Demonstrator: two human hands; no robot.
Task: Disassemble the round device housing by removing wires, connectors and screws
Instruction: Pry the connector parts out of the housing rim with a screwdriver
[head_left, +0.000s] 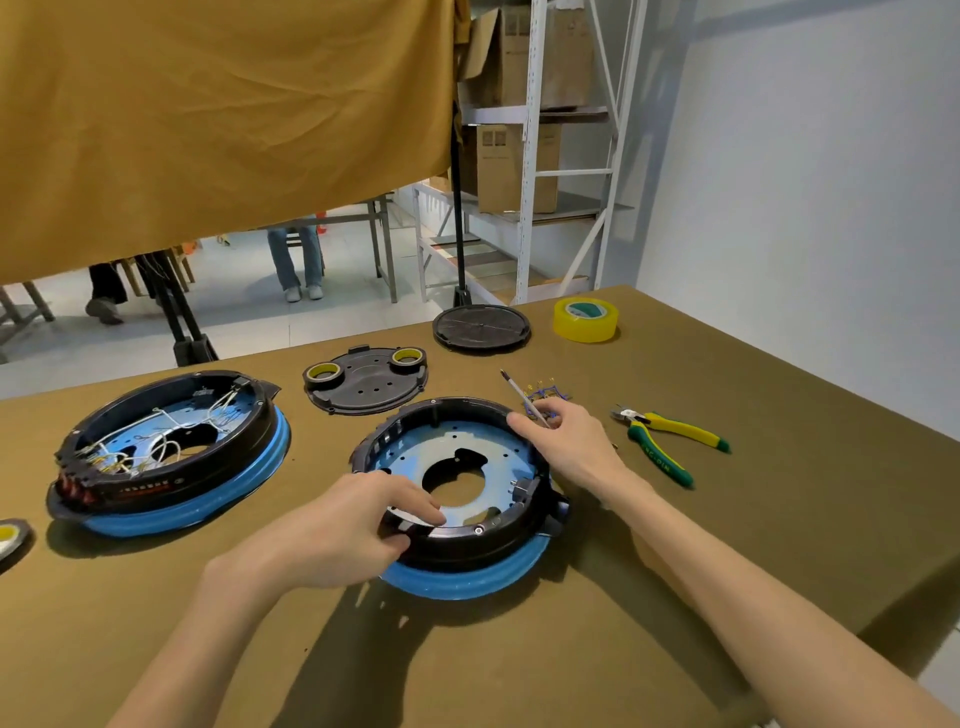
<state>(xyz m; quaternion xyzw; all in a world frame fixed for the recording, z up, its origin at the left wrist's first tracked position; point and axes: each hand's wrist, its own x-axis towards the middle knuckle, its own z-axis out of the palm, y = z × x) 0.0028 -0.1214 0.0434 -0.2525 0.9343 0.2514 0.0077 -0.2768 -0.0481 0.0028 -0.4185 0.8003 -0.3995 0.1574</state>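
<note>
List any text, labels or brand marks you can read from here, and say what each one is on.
Nothing is cleanly legible.
Cutter pliers: dark lettering on the green-yellow handle, too blurred to read.
Wired housing: reddish marks on the front panel, unreadable.
Cardboard boxes: printed squares, too small.
Yellow tape roll: no text visible.

A black part with a yellow ring (9, 535) is cut off at the left edge. The right hand (566, 441) hides most of the screwdriver (522, 396); the pliers' lettering (657, 457) is unreadable.

A second housing (166, 452) lies left of the round housing (457, 499), pliers (670, 441) right, cover plate (366, 382) behind.
</note>
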